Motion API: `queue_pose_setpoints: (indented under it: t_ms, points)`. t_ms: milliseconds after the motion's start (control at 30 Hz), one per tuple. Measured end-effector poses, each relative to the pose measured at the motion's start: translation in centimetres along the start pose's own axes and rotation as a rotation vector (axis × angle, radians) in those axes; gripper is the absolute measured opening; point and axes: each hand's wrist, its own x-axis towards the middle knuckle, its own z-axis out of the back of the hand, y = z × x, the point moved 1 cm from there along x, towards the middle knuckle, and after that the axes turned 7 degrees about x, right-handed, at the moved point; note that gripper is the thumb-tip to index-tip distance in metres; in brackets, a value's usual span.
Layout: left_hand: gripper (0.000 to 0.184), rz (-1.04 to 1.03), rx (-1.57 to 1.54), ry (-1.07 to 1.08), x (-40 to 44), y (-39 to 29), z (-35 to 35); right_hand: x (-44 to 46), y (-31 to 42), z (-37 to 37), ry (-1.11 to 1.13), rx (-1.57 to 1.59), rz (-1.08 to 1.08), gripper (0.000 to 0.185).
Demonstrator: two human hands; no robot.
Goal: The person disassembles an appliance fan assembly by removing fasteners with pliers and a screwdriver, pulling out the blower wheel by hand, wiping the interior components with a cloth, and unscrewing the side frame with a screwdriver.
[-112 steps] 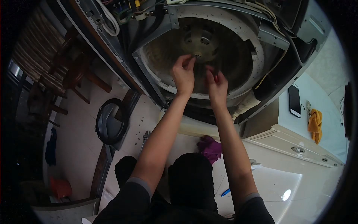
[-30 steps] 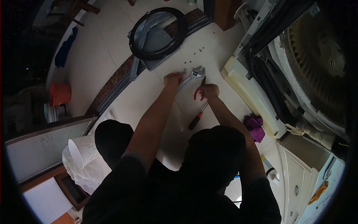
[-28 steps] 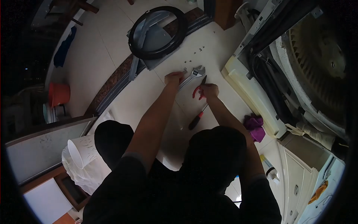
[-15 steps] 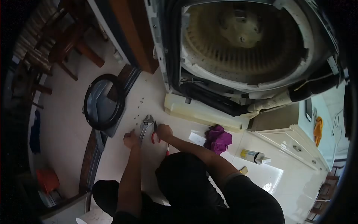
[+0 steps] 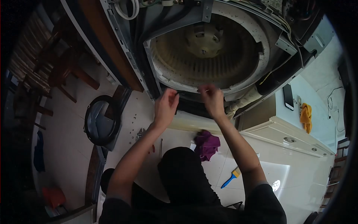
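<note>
One dingy, yellowish, ribbed fan wheel [image 5: 212,66], left hand's [image 5: 166,107] fingers pinched together, right hand [image 5: 213,102] blurred, its fingers unreadable

- Your left hand [image 5: 165,109] is near the lower housing rim [image 5: 177,83], fingers [image 5: 171,92] bunched; contents too small to make out.
- Your right hand [image 5: 213,104] is apart from it, motion-blurred; grip unreadable.
- Fan wheel [image 5: 209,65] sits in the open housing beyond both.
- Floor [image 5: 69,149]: purple cloth [image 5: 207,145], blue-handled brush [image 5: 231,178], black ring [image 5: 102,98], wrench [image 5: 140,133] partly behind your left forearm [image 5: 132,156].
- Tabletop [image 5: 317,93] at right: phone [image 5: 288,97], orange cloth [image 5: 305,117].
</note>
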Motion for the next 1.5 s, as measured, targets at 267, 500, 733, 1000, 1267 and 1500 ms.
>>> queue_pose_setpoints:
  t_ms: [267,500,733,1000,1267,1500]
  points:
    - [0.045,0.685,-0.993,0.036,12.9,-2.2,-6.1,8.0,3.4,4.4,-0.227,-0.046,0.101,0.023]
    - [0.046,0.206,-0.323,-0.049,15.5,-1.1,-6.5,11.1,4.0,5.7,-0.187,-0.608,0.496,0.046]
    - [0.057,-0.124,0.050,-0.008,15.1,-3.7,-4.1,14.7,3.8,6.7,0.228,-0.788,0.389,0.042]
    - [0.065,-0.108,0.235,0.007,16.1,-5.0,-3.6,16.0,3.2,6.6,0.257,-0.800,0.485,0.036]
    - [0.057,-0.135,0.174,-0.068,13.6,-5.8,-3.0,13.1,4.7,7.0,0.274,-0.712,0.552,0.031]
    - [0.057,-0.121,0.121,-0.031,13.3,-5.8,-2.9,12.7,4.1,6.9,0.230,-0.650,0.576,0.028]
